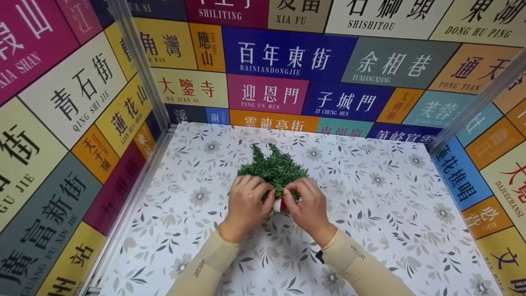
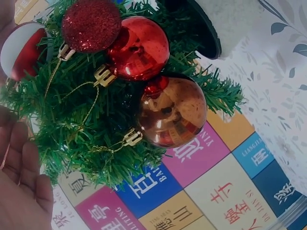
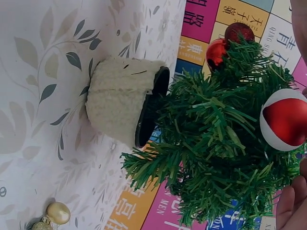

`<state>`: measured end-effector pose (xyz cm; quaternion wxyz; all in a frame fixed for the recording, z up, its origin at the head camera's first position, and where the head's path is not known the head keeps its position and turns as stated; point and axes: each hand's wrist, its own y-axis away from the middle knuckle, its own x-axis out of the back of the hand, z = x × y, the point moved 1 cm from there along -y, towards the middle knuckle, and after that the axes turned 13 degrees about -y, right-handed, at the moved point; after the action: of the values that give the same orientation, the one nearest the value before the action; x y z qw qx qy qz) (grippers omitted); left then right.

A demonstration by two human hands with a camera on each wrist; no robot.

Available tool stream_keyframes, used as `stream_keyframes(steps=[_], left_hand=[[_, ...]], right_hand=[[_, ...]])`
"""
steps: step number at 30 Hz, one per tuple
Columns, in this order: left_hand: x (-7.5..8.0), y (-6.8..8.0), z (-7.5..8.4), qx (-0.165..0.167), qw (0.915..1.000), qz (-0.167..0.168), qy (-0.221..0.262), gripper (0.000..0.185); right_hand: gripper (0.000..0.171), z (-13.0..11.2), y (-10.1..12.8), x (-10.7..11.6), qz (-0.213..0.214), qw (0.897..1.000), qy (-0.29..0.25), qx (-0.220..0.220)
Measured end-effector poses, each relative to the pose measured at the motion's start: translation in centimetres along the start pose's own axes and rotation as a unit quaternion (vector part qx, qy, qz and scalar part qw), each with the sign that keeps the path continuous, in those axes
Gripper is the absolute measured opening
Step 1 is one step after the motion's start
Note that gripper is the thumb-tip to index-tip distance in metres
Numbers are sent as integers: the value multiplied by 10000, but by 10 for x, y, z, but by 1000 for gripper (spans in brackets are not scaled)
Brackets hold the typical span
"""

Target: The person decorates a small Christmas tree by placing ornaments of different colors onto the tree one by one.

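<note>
Your hands meet at the near side of a small green tree (image 1: pixel 274 167) that stands about mid-worktop, its tips pointing toward the back wall. Your left hand (image 1: pixel 246 203) has its fingers curled into the foliage at the tree's left flank; from the left wrist view only the palm and straight fingertips show beside the branches, so how firmly it grips cannot be told. Your right hand (image 1: pixel 307 205) curls in from the right, fingertips at a red-and-white bauble (image 1: pixel 280 204) that sits between both hands, seemingly pinched.

The right wrist view shows the tree's pale fuzzy pot (image 3: pixel 122 98) resting on the floral worktop (image 1: pixel 390 205), with the red-and-white bauble (image 3: pixel 285 120) hanging in the branches and two red baubles (image 3: pixel 225 45) on the far side. In the left wrist view a glitter red bauble (image 2: pixel 91 24), a shiny red one (image 2: pixel 139 48) and a copper bauble (image 2: pixel 172 112) hang by gold caps and thread. Two loose gold baubles (image 3: pixel 53 215) lie on the worktop near the pot.

Open room lies on every side of the tree: bare worktop runs left to the metal rail (image 1: pixel 139 74), right to the other rail (image 1: pixel 472 111) and back to the sign-covered wall (image 1: pixel 287 57), all well apart from your hands
</note>
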<state>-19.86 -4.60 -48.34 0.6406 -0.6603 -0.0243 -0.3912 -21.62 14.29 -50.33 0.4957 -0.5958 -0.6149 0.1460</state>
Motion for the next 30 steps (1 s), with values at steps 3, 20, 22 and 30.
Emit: stream_keyframes(steps=[3,20,22,30], left_hand=[[-1,1,-1,64,9999,-3,-80,10],[-6,4,0,98,9995,-165,-238,6],[-6,4,0,4,9995,-253,-207,8],[-5,4,-2,-35,9995,-274,-134,8]], right_hand=[[7,1,1,-1,-94,9999,97,-62],[6,4,4,-5,-246,9991,263,-223],[6,5,5,-5,-345,9988,282,-195],[5,5,5,-3,-385,9989,237,-96]])
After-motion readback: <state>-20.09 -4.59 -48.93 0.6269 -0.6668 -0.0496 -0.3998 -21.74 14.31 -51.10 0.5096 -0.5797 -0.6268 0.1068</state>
